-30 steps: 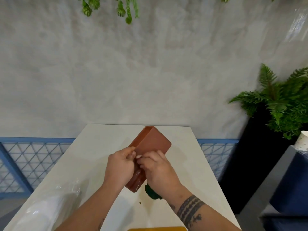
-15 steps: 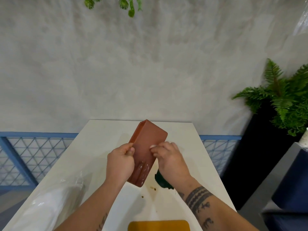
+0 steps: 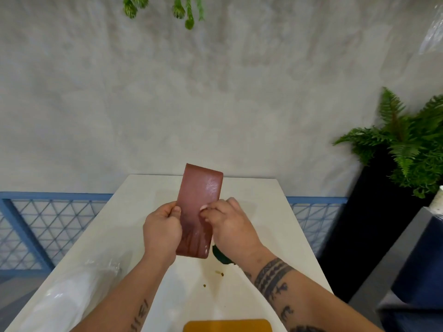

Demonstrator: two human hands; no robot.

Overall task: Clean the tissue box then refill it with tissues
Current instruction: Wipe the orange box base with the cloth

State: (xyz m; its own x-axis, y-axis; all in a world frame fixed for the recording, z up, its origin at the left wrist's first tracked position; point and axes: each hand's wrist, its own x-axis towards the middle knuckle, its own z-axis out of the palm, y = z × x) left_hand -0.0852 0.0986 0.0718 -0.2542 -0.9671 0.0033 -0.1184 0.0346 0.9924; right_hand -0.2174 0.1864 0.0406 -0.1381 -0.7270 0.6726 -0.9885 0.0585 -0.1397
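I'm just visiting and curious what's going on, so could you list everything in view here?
tissue box: one, reddish brown, held above the table by both hands
table: one, white, centre
cloth: one, dark green, on the table beneath the right hand
plastic-wrapped pack: one, clear and white, table's near left
flat object: one, mustard yellow, bottom edge
fern: one, green, far right
railing: one, blue, behind the table
left hand: one, grips the box's left edge
right hand: one, grips the box's right edge

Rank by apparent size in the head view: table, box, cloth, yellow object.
1. table
2. box
3. yellow object, cut off by the frame, so unsure
4. cloth, mostly hidden behind the right hand
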